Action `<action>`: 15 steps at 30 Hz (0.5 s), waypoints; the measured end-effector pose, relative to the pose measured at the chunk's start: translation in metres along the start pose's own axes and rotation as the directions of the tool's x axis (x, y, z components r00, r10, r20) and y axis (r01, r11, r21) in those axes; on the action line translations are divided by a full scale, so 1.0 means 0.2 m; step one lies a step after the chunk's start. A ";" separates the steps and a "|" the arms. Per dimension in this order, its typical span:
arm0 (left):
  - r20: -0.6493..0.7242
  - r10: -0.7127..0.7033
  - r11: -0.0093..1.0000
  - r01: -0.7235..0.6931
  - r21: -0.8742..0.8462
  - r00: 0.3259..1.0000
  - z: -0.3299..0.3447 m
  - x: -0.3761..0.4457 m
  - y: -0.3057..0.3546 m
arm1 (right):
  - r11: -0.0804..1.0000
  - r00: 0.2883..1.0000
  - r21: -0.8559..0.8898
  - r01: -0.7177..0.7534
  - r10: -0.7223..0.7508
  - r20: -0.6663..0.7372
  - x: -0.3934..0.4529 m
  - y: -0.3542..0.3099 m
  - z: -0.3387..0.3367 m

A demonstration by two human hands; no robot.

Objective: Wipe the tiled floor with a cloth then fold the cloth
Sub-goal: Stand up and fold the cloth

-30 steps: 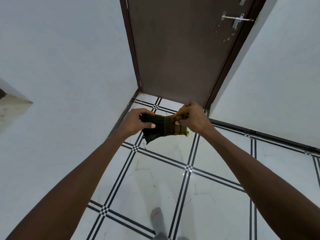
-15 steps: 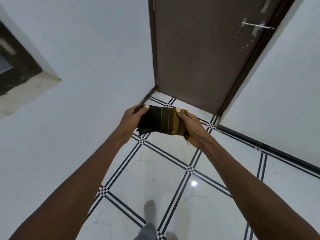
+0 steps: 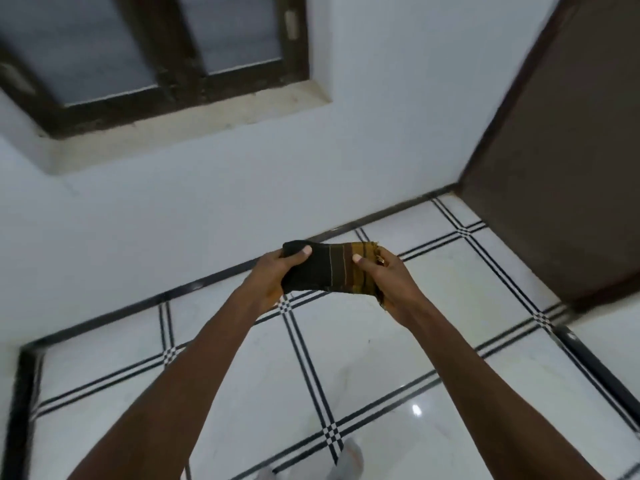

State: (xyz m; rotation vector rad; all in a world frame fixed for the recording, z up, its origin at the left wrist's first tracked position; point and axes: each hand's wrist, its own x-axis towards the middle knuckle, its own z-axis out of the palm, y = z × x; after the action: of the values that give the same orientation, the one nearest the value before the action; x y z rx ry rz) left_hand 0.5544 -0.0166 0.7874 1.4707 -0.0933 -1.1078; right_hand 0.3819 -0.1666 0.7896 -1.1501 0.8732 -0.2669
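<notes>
A small folded cloth (image 3: 329,269), dark with brown and mustard stripes, is held flat in the air in front of me, well above the white tiled floor (image 3: 242,382). My left hand (image 3: 277,277) grips its left end, thumb on top. At the striped right end my right hand (image 3: 382,275) holds the cloth, thumb pressed on its upper face. The fingers of both hands are hidden under the cloth.
A white wall with a dark-framed window (image 3: 166,57) and a stone sill stands ahead. A brown door (image 3: 568,161) is at the right. Black skirting runs along the floor's edges. My feet (image 3: 349,462) show at the bottom.
My view has swung left, so the window has come into sight and the door has slid to the right. The cloth, bunched a second ago, now lies flattened between both hands.
</notes>
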 end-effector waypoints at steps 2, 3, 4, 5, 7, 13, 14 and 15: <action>-0.055 0.001 0.996 -0.006 -0.092 0.999 -0.24 -0.13 -0.05 | 0.998 0.997 -0.056 -0.004 0.008 0.072 -0.01 0.05 0.23; -0.088 0.006 0.992 -0.017 -0.126 0.996 -0.34 -0.19 -0.07 | 0.997 0.995 -0.079 -0.006 0.014 0.101 -0.02 0.08 0.34; -0.147 0.022 0.988 -0.043 -0.145 0.989 -0.49 -0.30 -0.11 | 0.994 0.989 -0.106 -0.009 0.025 0.149 -0.05 0.12 0.50; -0.197 0.037 0.987 -0.067 -0.146 0.980 -0.61 -0.38 -0.14 | 0.991 0.982 -0.132 -0.009 0.033 0.184 -0.08 0.15 0.63; -0.328 0.077 0.985 -0.122 -0.121 0.942 -0.91 -0.59 -0.23 | 0.984 0.960 -0.175 0.007 0.043 0.277 -0.17 0.22 0.95; -0.651 0.122 0.959 -0.258 -0.117 0.749 -1.78 -1.32 -0.57 | 0.966 0.836 -0.258 0.032 0.115 0.537 -0.65 0.49 1.93; -0.684 0.112 0.954 -0.270 -0.128 0.720 -1.89 -1.43 -0.62 | 0.960 0.806 -0.278 0.043 0.132 0.578 -0.73 0.54 2.07; -0.732 0.095 0.948 -0.285 -0.141 0.675 -2.04 -1.61 -0.69 | 0.951 0.761 -0.304 0.056 0.157 0.629 -0.86 0.61 2.27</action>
State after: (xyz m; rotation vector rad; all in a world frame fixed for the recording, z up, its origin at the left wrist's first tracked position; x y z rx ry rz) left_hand 0.5766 0.5205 0.7794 1.5296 0.4265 -0.2866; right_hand 0.5678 0.2975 0.8212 -1.3811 0.3200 0.3275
